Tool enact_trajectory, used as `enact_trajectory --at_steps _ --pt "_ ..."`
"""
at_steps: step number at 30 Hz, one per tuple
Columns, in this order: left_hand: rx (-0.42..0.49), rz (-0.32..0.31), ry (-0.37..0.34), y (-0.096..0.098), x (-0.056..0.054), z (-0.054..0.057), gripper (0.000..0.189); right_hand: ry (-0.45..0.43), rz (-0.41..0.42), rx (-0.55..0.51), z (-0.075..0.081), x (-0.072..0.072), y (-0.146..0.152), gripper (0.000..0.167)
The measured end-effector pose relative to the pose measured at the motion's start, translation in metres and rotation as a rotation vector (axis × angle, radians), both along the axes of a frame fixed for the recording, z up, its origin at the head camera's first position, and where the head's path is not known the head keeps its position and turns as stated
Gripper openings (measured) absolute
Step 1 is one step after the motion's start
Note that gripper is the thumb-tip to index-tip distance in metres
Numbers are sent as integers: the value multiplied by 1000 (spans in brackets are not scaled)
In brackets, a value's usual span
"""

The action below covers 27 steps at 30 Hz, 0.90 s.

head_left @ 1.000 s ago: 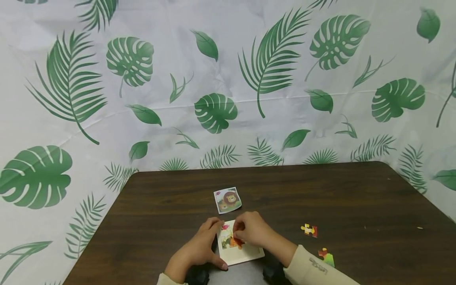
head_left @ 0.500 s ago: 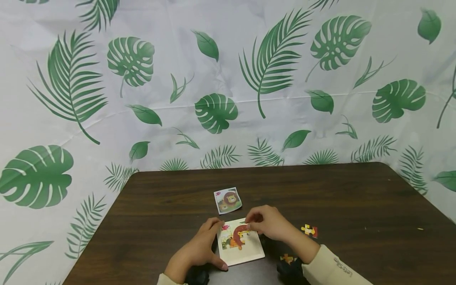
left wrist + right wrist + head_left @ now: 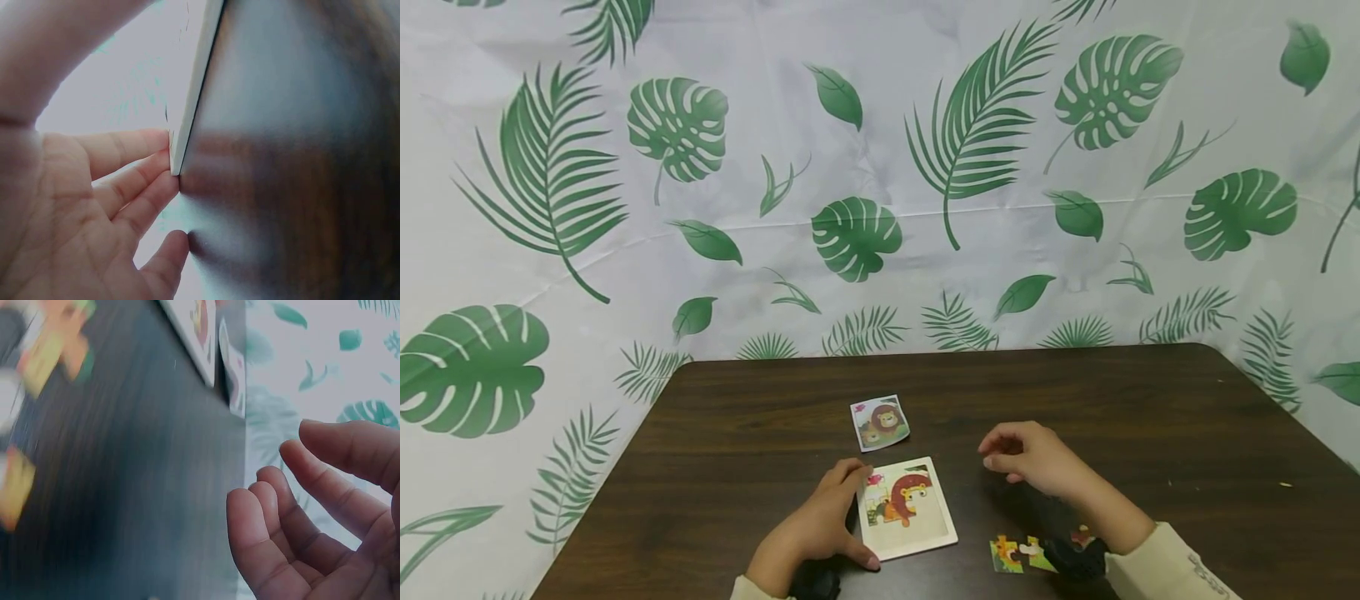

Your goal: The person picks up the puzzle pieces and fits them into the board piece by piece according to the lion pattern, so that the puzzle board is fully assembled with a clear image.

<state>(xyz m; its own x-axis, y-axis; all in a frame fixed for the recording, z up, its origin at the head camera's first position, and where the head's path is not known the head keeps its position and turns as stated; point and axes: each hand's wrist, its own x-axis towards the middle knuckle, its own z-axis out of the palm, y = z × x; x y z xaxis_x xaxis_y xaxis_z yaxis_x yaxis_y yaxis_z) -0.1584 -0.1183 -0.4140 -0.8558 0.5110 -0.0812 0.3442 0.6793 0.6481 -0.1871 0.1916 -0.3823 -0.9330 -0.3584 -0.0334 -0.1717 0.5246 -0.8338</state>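
My left hand (image 3: 820, 521) holds the left side of a square lion puzzle board (image 3: 925, 533), thumb near its lower corner and fingertips at its upper one. In the left wrist view, several fingertips (image 3: 164, 140) meet the board's edge (image 3: 190, 103). Joined puzzle pieces (image 3: 908, 497) with a red-maned lion fill the board's upper and left parts; its lower right is bare. Right of the board, my right hand (image 3: 1037, 458) is over the table with loosely bent fingers and nothing between them. Loose puzzle pieces (image 3: 1006, 554) lie below it, partly hidden by the wrist camera.
A small lion picture card (image 3: 880, 422) lies just beyond the board on the dark wooden table (image 3: 760, 425). Behind the table hangs a white cloth (image 3: 880, 308) printed with green leaves. More loose pieces (image 3: 47, 356) appear blurred in the right wrist view.
My right hand has let go of a red mane piece, now lying in the board's upper right, and has moved right toward the loose pieces. The left hand has stayed at the board.
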Motion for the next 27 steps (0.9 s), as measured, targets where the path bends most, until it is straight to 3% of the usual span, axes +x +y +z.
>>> enact_trajectory --at_steps 13,27 --pt "-5 -11 11 0 -1 -1 105 -29 -62 32 6 5 35 20" --pt "-3 -7 -1 0 0 0 105 -50 -8 93 -4 5 60 22"
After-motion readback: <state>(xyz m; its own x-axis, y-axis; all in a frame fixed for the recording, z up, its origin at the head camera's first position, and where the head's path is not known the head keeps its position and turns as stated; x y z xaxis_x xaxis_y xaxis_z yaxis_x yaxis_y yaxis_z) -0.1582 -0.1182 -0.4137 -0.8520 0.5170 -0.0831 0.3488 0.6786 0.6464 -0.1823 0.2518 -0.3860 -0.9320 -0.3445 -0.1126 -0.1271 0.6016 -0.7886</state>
